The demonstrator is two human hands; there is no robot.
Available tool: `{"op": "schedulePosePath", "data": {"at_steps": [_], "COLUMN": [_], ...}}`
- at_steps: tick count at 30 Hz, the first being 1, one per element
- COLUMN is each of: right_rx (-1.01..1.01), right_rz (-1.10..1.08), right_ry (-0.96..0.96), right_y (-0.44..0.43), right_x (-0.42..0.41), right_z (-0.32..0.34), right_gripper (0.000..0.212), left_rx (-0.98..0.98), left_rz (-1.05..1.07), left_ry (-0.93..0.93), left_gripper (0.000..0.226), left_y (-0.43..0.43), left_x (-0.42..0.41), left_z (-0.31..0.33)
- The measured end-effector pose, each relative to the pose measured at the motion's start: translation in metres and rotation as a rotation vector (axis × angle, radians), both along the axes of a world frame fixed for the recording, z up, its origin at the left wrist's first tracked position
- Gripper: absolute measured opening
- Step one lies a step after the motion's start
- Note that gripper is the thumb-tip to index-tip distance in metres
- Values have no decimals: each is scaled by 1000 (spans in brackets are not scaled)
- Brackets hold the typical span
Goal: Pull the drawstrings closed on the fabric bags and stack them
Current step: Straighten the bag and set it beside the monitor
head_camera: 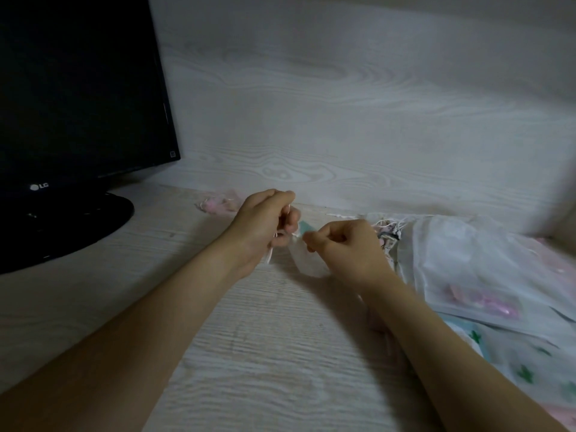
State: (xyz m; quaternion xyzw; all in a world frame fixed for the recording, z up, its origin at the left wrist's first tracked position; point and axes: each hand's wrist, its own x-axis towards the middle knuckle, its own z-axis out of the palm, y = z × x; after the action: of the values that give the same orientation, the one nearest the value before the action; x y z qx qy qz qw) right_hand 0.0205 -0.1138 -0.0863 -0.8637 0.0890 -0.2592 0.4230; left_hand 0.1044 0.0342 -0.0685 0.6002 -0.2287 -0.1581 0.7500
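Observation:
A small sheer white fabric bag (307, 260) with a teal patch near its top hangs between my two hands above the desk. My left hand (265, 226) grips its white drawstring, with a loop of cord trailing below the fingers. My right hand (346, 244) pinches the bag's gathered top from the right. A pink bag (218, 204) lies on the desk behind my left hand. Several more bags with white cords (389, 232) lie bunched just right of my right hand.
A black LG monitor (78, 95) on a round stand (78, 226) fills the left. Frosted plastic packets (480, 269) holding pink and green printed bags are piled at the right. The pale wood-grain desk (265, 353) meets a matching wall panel (343, 120) behind.

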Motion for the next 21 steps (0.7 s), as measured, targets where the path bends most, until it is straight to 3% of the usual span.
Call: {"op": "schedulePosePath", "data": {"at_steps": [2, 4, 8, 14, 17, 21], "right_rx": [-239, -305, -112, -126, -109, 93], "right_rz": [-53, -44, 125, 117, 89, 86], "right_ry": [-47, -128, -215, -231, -220, -177], "right_y": [1, 3, 4, -4, -3, -2], "right_x": [0, 0, 0, 3, 1, 2], "right_z": [-3, -4, -3, -6, -3, -2], "right_gripper": [23, 17, 17, 8, 14, 17], "left_rx": [119, 234, 371, 544, 581, 487], "left_rz": [-15, -25, -14, -4, 22, -17], "left_ry": [-47, -112, -317, -566, -595, -538], "left_gripper": [28, 25, 28, 30, 28, 27], "left_y": [-1, 0, 2, 5, 4, 3], "left_x": [1, 0, -2, -4, -8, -4], "left_z": [-1, -2, -7, -13, -10, -13]}}
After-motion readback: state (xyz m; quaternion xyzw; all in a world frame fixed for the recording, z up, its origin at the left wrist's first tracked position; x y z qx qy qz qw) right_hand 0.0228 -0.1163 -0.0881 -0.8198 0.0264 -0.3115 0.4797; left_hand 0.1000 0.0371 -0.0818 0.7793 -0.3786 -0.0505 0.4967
